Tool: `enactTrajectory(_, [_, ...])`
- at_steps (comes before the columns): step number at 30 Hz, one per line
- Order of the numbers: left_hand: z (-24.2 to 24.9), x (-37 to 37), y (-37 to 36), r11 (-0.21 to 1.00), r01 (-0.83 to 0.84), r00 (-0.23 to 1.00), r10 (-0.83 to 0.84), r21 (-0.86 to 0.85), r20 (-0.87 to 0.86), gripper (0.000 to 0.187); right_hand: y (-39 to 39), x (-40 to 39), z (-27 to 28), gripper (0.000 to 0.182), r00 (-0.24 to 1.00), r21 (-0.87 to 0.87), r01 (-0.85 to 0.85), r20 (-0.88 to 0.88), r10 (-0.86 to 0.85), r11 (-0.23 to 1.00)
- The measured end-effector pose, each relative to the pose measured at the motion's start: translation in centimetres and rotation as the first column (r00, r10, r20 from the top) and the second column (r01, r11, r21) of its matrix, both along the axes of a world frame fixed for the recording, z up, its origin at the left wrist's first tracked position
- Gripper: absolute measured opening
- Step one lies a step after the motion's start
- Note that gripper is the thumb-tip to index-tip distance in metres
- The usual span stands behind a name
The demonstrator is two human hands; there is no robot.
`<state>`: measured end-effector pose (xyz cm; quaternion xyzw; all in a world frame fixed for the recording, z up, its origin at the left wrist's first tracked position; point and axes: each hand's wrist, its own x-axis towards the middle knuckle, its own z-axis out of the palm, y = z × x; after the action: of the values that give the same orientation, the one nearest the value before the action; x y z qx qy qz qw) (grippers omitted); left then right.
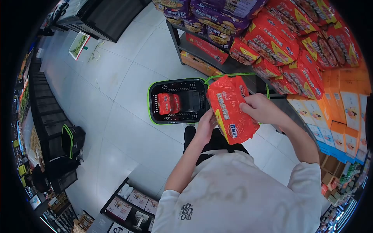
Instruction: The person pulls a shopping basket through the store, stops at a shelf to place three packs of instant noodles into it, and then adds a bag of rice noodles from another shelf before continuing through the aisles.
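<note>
You held a red pack [231,110] in both hands above a shop floor [116,116], its printed face turned up toward you and its body set at a slant. Your left hand [206,123] was partly closed on the edge at your left, its fingers partly hidden by the wrapper. Your right hand [258,108] was closed on the opposite side, thumb and bent fingers against the crinkled wrapper, the rest of its grip out of sight.

Beyond your dark trousers [211,141], a black basket [189,83] with a green rim lay open, the pack overlapping its right end in your view. More red packaging [168,103] lay inside, toward the basket's left end; whether it was one item or two could not be told. The green handle [233,73] reached out to the right, passing behind the pack.

To your upper right, a dark shelf [176,42] carried purple packs [221,19], with red packs [272,42] piled beside them and orange-and-white boxes [338,112] stacked nearer you. A second basket [74,140], also black and green, stood well apart at your left. Farther off, a white tray [79,46] held greens [81,42], while boxed goods [128,204] lined a display at lower left.
</note>
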<state>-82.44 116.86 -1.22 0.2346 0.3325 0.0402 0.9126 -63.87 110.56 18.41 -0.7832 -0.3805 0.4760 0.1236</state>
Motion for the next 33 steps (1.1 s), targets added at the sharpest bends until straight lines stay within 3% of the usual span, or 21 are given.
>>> enactTrajectory(4, [-1.9,-1.4,0.4,0.976,-0.029,0.979,0.071,0.216,-0.19,0.038,-0.1,-1.0,-5.4,0.035,0.978,0.156,-0.162,0.16,0.137,0.974])
enactTrajectory(9, [-5.0,-8.1,4.6,0.85,-0.359,0.85,0.468,0.385,-0.242,0.03,1.6,-2.2,-11.8,0.036,0.989,0.095,-0.1,0.12,0.088,0.99])
enactTrajectory(10, [-6.6,-10.3,5.8,0.818,-0.352,0.811,0.509,0.454,-0.289,0.029,2.1,-2.7,-12.9,0.036,0.99,0.09,-0.089,0.119,0.078,0.992])
enactTrajectory(13, [-14.1,-19.4,7.8,0.771,-0.336,0.604,0.618,0.541,-0.504,0.032,4.5,-4.4,-17.4,0.036,0.991,0.037,-0.074,0.117,0.069,0.997])
enactTrajectory(15, [-17.5,-25.2,7.4,0.693,-0.576,0.382,0.697,0.434,-0.607,0.03,6.6,-5.4,-21.5,0.037,0.989,-0.005,-0.055,0.14,0.056,0.998])
enactTrajectory(17, [-20.2,-30.7,6.4,0.721,-0.512,0.265,0.649,0.466,-0.713,0.028,8.5,-6.6,-25.8,0.037,0.984,-0.058,-0.03,0.176,0.039,0.998])
enactTrajectory(19, [-21.0,-35.2,4.6,0.819,-0.302,0.255,0.563,0.488,-0.786,0.024,10.7,-7.6,-29.7,0.036,0.988,-0.173,0.001,0.154,0.026,0.985])
enactTrajectory(21, [-22.4,-39.5,2.7,0.892,-0.194,0.238,0.446,0.408,-0.863,0.021,12.4,-8.4,-35.5,0.037,0.978,-0.214,0.014,0.204,0.03,0.977])
enactTrajectory(26, [-24.6,-45.1,3.7,0.983,-0.107,0.292,0.174,0.148,-0.941,0.024,17.0,-10.2,-48.4,0.036,0.958,-0.319,0.074,0.287,0.023,0.945])
enactTrajectory(29, [-24.9,-42.8,9.9,0.963,-0.209,0.331,0.235,0.171,-0.914,0.026,18.9,-11.1,-55.7,0.034,0.942,-0.384,0.106,0.334,0.031,0.917])
enactTrajectory(33, [-26.1,-37.6,18.2,0.956,-0.196,0.457,0.286,0.218,-0.842,0.026,21.6,-11.8,-64.7,0.032,0.95,-0.479,0.146,0.313,0.014,0.865])
